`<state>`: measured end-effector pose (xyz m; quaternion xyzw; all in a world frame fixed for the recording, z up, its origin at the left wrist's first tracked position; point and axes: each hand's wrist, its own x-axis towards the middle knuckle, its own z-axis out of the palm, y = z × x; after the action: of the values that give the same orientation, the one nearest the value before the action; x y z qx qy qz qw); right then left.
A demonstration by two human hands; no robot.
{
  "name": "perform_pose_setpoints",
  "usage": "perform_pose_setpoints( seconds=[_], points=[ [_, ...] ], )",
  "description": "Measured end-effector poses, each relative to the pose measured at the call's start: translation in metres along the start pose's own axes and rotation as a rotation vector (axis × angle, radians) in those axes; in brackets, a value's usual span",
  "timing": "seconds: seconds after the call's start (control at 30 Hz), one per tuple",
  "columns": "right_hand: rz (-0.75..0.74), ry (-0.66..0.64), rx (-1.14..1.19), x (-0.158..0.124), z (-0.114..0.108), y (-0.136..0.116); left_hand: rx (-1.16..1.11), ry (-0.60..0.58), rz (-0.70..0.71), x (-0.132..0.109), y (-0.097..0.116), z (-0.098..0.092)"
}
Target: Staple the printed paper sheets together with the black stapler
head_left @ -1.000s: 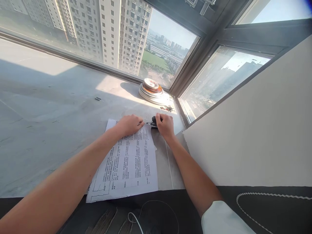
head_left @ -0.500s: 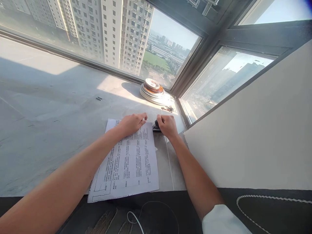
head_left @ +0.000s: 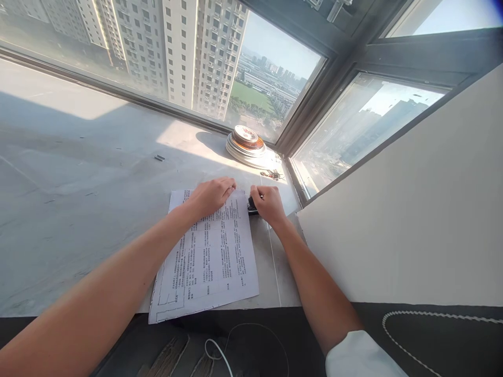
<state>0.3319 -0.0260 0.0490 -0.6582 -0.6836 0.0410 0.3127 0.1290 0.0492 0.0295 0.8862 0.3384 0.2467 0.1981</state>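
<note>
A printed sheet of paper (head_left: 216, 267), covered in rows of text, lies on the pale sill with its lower corner past the front edge. My left hand (head_left: 212, 198) rests over its far part, fingers bent together at the far edge, the thumb close to the fingertips. Just right of the paper, my right hand (head_left: 269, 201) is closed around a black stapler (head_left: 252, 208). Most of the stapler is hidden by the fist; its visible end points at the paper's right edge. Whether the paper reaches into its jaw, I cannot tell.
A stack of round rimmed dishes or lids (head_left: 247, 146) stands by the window corner, with a small dark item (head_left: 273, 174) before it. Two short dark strips (head_left: 159, 158) lie on the sill (head_left: 98, 209). A white wall (head_left: 412, 209) bounds the right; a white cable (head_left: 218, 353) hangs below.
The paper has turned slightly, its near end shifting right. My left hand has moved a little with it. The stapler's visible end now sits slightly apart from the paper's edge.
</note>
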Motion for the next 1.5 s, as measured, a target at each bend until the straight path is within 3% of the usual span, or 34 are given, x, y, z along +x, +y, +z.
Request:
perform_pose_setpoints(
  seconds=[0.37, 0.67, 0.97, 1.5],
  points=[
    [0.077, 0.01, -0.052, -0.002, 0.0, -0.007, 0.093, -0.135, 0.038, -0.002, 0.003, -0.003],
    [0.054, 0.011, -0.014, -0.004, -0.001, -0.01, 0.125, -0.142, 0.12, 0.001, 0.008, -0.005],
    [0.079, 0.034, -0.075, -0.005, 0.001, -0.011, 0.164, -0.203, 0.102, -0.001, 0.008, 0.002],
    [0.18, -0.098, -0.256, -0.003, 0.009, -0.013, 0.091, -0.213, 0.057, -0.005, 0.006, 0.002]
  ],
)
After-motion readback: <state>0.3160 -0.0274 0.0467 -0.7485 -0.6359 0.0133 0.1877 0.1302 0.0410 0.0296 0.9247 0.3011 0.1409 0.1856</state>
